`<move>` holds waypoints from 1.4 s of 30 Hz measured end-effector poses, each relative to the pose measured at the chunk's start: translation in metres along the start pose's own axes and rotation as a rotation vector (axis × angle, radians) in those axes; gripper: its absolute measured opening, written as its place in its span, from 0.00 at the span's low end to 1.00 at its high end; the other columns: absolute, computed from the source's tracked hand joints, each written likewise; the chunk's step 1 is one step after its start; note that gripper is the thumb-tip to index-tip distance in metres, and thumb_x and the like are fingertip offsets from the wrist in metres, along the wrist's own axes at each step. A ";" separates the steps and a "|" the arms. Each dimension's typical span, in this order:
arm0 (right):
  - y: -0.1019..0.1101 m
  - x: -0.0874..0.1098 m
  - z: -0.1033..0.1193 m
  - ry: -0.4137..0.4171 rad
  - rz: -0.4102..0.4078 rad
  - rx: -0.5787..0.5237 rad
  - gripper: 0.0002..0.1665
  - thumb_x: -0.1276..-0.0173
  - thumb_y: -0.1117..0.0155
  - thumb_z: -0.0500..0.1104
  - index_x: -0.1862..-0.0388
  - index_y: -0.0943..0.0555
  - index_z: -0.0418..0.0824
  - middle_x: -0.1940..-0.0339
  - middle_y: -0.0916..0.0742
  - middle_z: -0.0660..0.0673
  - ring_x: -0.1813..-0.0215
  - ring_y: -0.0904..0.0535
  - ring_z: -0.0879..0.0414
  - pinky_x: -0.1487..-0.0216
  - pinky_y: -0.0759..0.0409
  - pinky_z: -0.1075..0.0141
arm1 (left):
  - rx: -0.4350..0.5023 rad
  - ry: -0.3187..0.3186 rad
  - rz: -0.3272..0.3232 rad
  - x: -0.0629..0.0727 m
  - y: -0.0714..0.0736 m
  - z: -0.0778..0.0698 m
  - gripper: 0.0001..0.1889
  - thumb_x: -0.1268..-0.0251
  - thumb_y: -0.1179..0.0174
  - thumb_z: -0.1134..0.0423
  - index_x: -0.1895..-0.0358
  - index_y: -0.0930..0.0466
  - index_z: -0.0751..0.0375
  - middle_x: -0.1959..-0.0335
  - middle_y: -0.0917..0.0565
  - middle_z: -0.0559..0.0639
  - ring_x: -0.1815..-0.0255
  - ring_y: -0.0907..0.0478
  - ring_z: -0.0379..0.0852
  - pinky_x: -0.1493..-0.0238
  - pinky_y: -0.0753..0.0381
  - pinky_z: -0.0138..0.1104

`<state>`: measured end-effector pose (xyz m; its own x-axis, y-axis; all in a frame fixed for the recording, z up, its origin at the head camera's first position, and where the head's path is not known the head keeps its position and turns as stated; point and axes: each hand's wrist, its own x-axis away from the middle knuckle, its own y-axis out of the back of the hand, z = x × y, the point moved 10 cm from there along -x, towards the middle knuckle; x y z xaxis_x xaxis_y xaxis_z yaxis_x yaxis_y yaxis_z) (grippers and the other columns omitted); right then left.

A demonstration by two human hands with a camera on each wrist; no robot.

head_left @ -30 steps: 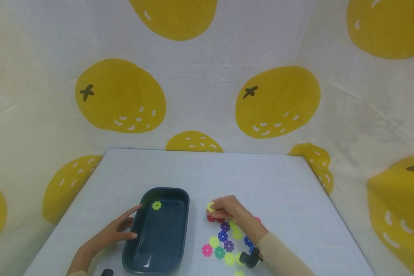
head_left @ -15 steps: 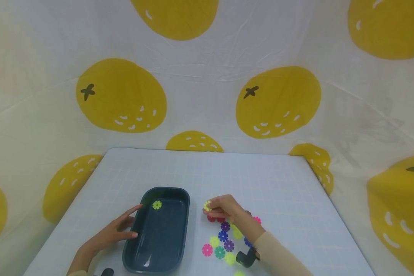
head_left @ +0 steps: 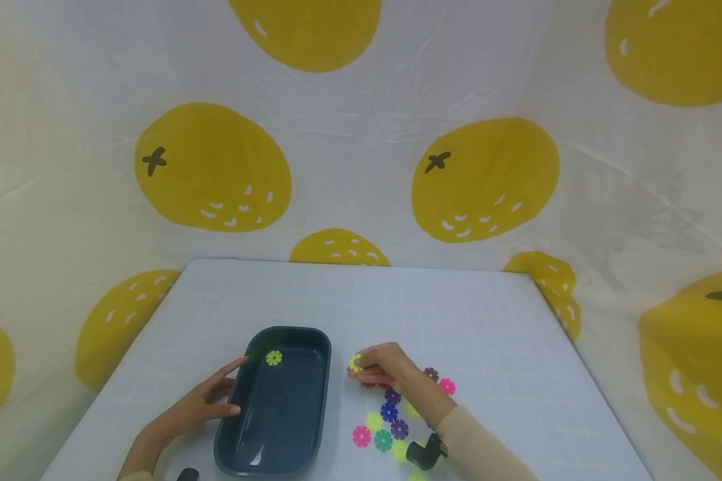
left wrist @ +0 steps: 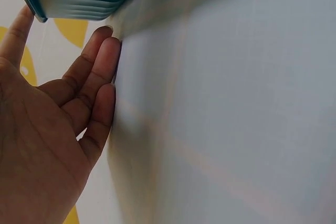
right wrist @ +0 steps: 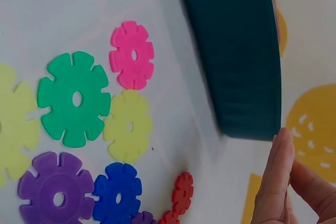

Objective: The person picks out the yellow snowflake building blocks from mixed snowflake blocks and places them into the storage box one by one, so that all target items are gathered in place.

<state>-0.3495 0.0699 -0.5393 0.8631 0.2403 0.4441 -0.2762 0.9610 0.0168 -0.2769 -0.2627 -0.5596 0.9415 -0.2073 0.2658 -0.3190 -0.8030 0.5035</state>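
Observation:
A dark teal tray stands left of centre in the head view, with one yellow notched plastic disc lying inside it near the far end. My left hand rests against the tray's left side, index finger and thumb at the rim, the other fingers loosely bent near the tabletop in the left wrist view. To the right of the tray, my right hand pinches another yellow notched disc between thumb and fingers. From the right wrist view that disc is hidden, and the fingertips overlap the tray's end.
Several loose notched discs lie right of the tray, among them a pink disc, a green disc, a purple disc, a blue disc and a red disc. A fruit-print curtain hangs behind the white table.
My right hand has shifted a little left toward the tray with the yellow disc, uncovering a brown disc and a pink disc. My left hand and the tray have stayed in place.

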 end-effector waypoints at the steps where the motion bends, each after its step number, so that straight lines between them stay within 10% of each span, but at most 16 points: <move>1: 0.000 0.000 0.000 0.000 -0.005 0.003 0.17 0.37 0.29 0.39 0.51 0.17 0.31 0.64 0.09 0.39 0.65 0.10 0.50 0.65 0.14 0.68 | -0.002 0.002 0.001 0.000 0.000 0.000 0.49 0.43 0.29 0.51 0.21 0.50 0.45 0.21 0.49 0.68 0.27 0.43 0.75 0.35 0.32 0.65; 42: -0.041 0.003 0.014 0.020 0.115 -0.045 0.12 0.37 0.31 0.35 0.55 0.15 0.30 0.64 0.10 0.36 0.63 0.10 0.49 0.66 0.14 0.67 | 0.018 0.004 -0.011 -0.003 0.001 0.004 0.50 0.43 0.28 0.50 0.21 0.50 0.41 0.20 0.48 0.65 0.26 0.43 0.74 0.34 0.33 0.65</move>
<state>-0.3414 0.0291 -0.5258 0.8353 0.3512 0.4229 -0.3549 0.9321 -0.0730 -0.2795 -0.2650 -0.5637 0.9446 -0.1958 0.2635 -0.3061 -0.8152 0.4916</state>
